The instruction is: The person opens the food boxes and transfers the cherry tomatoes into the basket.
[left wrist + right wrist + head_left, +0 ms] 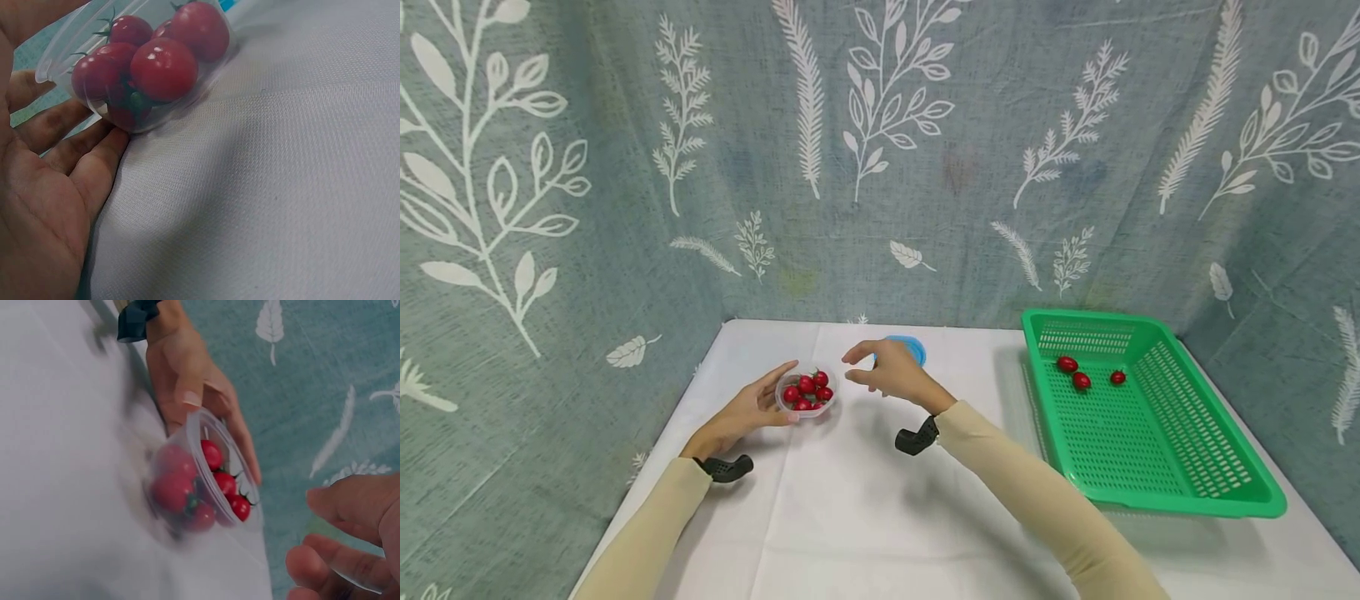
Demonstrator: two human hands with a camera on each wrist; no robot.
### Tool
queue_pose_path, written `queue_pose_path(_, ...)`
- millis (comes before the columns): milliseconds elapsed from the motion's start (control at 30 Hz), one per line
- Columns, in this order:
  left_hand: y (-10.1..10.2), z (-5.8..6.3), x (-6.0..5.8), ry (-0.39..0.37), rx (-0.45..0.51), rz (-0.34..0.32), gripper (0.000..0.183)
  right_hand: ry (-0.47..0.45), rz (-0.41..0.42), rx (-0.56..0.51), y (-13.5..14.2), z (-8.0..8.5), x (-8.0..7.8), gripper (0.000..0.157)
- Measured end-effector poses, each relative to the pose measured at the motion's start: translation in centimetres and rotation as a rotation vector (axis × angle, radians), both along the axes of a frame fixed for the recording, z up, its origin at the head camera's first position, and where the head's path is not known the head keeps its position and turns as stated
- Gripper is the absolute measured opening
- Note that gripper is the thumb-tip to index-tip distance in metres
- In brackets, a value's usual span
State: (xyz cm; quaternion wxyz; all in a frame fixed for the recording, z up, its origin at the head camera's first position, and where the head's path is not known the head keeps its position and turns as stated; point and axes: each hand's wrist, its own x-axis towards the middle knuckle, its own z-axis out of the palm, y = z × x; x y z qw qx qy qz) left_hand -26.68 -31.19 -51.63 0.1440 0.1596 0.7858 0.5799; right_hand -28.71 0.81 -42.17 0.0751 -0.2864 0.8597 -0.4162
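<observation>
My left hand point(747, 415) holds a small clear plastic tub point(199, 464), the thumb at its rim and the fingers around the far side. Inside the tub lie several red cherry tomatoes point(164, 70), some with green stems. The tub rests on the white tablecloth, tilted in neither hand's grip as seen from the head view. To its right, my right hand point(891, 371) is held above the table with thumb and fingers spread apart and nothing between them. Behind that hand, a blue round object point(913, 347) is partly hidden.
A green plastic basket point(1157, 497) with slotted walls stands on the right of the table. Three red cherry tomatoes point(1081, 381) lie in its far left part. A grey-green curtain point(865, 250) with white leaf prints hangs behind the white-covered table point(842, 517) and at both sides.
</observation>
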Motion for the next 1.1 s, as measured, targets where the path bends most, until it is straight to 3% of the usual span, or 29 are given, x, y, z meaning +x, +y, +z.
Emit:
queue_pose_path(267, -0.1, 0.0, 0.0, -0.018, 0.008, -0.001, 0.097, -0.021, 0.053, 0.019, -2.4, -1.4, -0.1, 0.032)
queue_pose_path(567, -0.1, 0.2, 0.3, -0.018, 0.026, -0.008, 0.098, -0.011, 0.079, 0.054, -4.4, -2.3, 0.1, 0.031)
queue_pose_path(967, 0.0, 0.0, 0.3, -0.002, 0.011, 0.0, 0.098, 0.079, 0.058, 0.122, -5.6, -3.3, -0.2, 0.035)
queue_pose_path(1100, 0.0, 0.0, 0.2, -0.004, 0.009, 0.003, 0.097, 0.16, 0.051, 0.181, -5.9, -3.1, -0.3, 0.041)
